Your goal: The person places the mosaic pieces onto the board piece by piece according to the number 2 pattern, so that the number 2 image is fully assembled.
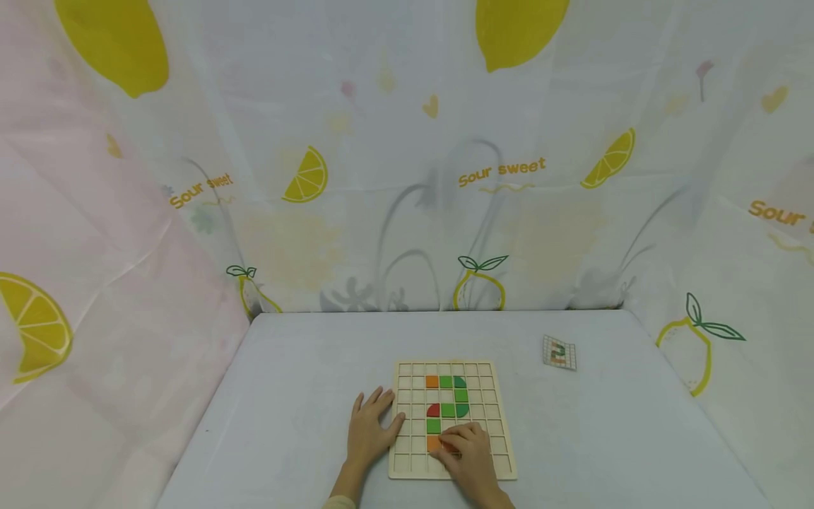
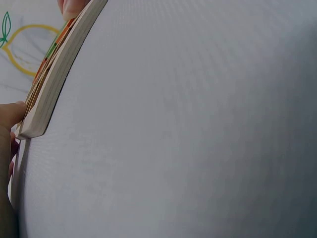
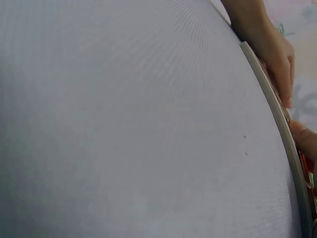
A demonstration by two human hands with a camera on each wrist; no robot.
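A pale wooden grid board [image 1: 401,464] lies on the white table. Set in its squares are orange, green and red tiles, some with a rounded corner, forming a figure like a 2. My left hand [image 1: 370,433] rests at the board's left edge, its thumb over the rim and its fingers fairly straight. Low on the board, my right hand [image 1: 470,458] pinches an orange tile [image 1: 450,447] between thumb and fingers, partly hidden under them. Just left of it lies another orange tile [image 1: 433,444], with a green tile [image 1: 434,426] above. In the right wrist view my thumb [image 3: 303,139] is at the board's edge.
A small card [image 1: 559,353] printed with a coloured 2-shaped pattern on a grid lies at the back right of the table [image 1: 286,396]. A lemon-print cloth [image 1: 394,233] hangs behind and along both sides.
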